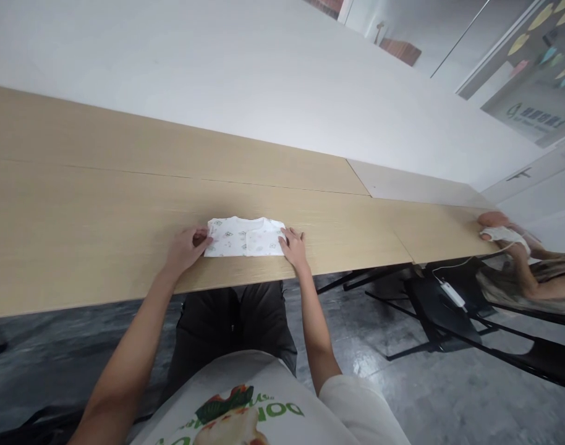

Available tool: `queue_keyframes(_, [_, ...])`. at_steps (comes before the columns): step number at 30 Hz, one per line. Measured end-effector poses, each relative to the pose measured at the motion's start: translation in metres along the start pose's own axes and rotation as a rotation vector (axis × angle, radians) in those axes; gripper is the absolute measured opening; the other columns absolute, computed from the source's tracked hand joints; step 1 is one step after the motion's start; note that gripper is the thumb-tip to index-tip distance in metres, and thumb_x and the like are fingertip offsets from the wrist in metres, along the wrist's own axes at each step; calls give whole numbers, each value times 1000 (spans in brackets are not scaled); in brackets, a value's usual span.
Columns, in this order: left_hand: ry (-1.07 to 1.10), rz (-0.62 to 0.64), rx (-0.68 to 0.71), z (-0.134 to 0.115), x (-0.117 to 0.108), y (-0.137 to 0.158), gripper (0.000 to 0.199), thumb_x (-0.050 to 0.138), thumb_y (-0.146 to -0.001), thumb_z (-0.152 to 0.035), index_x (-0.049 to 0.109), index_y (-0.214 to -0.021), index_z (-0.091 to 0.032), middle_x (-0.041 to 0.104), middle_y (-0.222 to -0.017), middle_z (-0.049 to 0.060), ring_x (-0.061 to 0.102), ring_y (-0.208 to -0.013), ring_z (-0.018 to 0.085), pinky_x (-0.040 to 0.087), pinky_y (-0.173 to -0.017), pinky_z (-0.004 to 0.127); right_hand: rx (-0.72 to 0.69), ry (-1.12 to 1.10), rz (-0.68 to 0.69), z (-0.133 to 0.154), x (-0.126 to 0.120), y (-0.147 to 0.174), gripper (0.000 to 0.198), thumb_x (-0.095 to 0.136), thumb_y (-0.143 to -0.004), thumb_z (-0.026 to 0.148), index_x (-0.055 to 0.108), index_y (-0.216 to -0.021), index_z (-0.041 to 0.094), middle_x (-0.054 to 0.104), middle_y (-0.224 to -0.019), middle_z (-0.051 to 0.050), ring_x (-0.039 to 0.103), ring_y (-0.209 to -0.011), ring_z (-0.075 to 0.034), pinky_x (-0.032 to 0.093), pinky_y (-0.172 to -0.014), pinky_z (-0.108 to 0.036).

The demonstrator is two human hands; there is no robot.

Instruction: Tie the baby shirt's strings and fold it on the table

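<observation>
A small white baby shirt [246,238] with a sparse leaf-like print lies folded into a flat rectangle near the table's front edge. Its neckline faces away from me. At its left end, my left hand [186,249] has thumb and index finger closed on the edge of the cloth, with the other fingers curled. My right hand [295,248] is at the opposite end, its thumb and index finger touching the cloth and its fingers spread apart. The underside of the shirt is hidden.
The light wooden table [101,235] runs along a white wall panel [194,68]. To the right, another person's arm [526,272] rests by a white cloth [502,235]. Black folding chairs [442,309] stand there, one bearing a white power strip [452,295].
</observation>
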State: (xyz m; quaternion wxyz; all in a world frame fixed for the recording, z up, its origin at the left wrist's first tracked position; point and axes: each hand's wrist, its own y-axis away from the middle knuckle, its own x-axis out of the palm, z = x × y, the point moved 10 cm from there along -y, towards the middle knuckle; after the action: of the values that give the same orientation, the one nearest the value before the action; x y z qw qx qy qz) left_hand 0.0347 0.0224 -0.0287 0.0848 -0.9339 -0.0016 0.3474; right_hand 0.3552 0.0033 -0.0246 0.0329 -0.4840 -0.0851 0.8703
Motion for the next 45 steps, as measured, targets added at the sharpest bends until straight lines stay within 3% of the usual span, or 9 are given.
queue_keyframes(12, [4, 1, 8, 5, 0, 0, 48, 49, -79, -60, 61, -102, -20, 71, -103, 10, 65, -90, 25, 49, -91, 42, 8, 4, -5, 0, 0, 0, 36, 48, -100, 32, 58, -133, 23, 57, -141, -11, 41, -140, -29, 10, -119, -60])
queue_keyframes(19, [51, 24, 11, 9, 1, 0, 43, 47, -77, -60, 59, -92, -21, 67, -119, 12, 64, -98, 24, 50, -84, 37, -9, -34, -36, 2, -6, 0, 41, 41, -102, 39, 54, -137, 23, 57, -141, -12, 44, -138, -28, 11, -118, -60])
queue_keyframes(24, [19, -20, -49, 8, -5, 2, 46, 46, -80, -59, 62, -100, -21, 71, -106, 9, 64, -98, 25, 50, -85, 36, 11, -116, -75, 0, -9, -1, 42, 31, -104, 37, 54, -136, 23, 57, -140, -10, 49, -133, -25, 9, -119, -59])
queue_keyframes(31, [-9, -74, -87, 9, -9, 3, 52, 42, -83, -61, 64, -103, -19, 71, -106, 10, 64, -92, 24, 50, -85, 35, 49, -150, -98, -8, -9, -1, 40, 34, -101, 30, 57, -132, 20, 60, -137, -10, 52, -131, -24, 10, -120, -55])
queue_keyframes(33, [-3, -90, -79, 10, -9, 2, 49, 42, -84, -58, 65, -104, -19, 71, -104, 10, 63, -90, 23, 50, -85, 34, 99, -135, -123, -12, -11, -5, 39, 35, -100, 27, 61, -128, 19, 63, -134, -11, 55, -127, -23, 14, -120, -52])
queue_keyframes(36, [22, -135, -64, 11, -11, -2, 49, 41, -84, -54, 64, -108, -17, 69, -103, 10, 62, -89, 22, 50, -87, 35, 202, -90, -178, -18, -17, -19, 38, 36, -99, 23, 67, -121, 17, 69, -123, -12, 62, -117, -23, 30, -114, -42])
queue_keyframes(38, [6, -155, -61, 8, -11, -6, 51, 40, -84, -53, 64, -111, -16, 68, -107, 12, 62, -91, 23, 49, -89, 37, 199, -74, -168, -13, -17, -36, 37, 39, -99, 25, 68, -119, 18, 72, -118, -11, 65, -111, -22, 38, -106, -37])
queue_keyframes(42, [-117, -72, -81, -2, 1, -18, 53, 41, -84, -53, 66, -113, -17, 66, -110, 13, 60, -103, 28, 47, -94, 40, 93, -47, -44, 6, 0, -65, 28, 54, -94, 32, 73, -111, 20, 72, -118, -9, 64, -111, -22, 39, -103, -34])
queue_keyframes(45, [-196, -36, -89, -7, 6, -24, 49, 41, -83, -52, 68, -109, -19, 67, -106, 12, 59, -106, 30, 46, -96, 41, 63, -15, -40, 7, 7, -68, 18, 62, -88, 28, 76, -97, 20, 72, -116, -8, 60, -114, -23, 36, -106, -37])
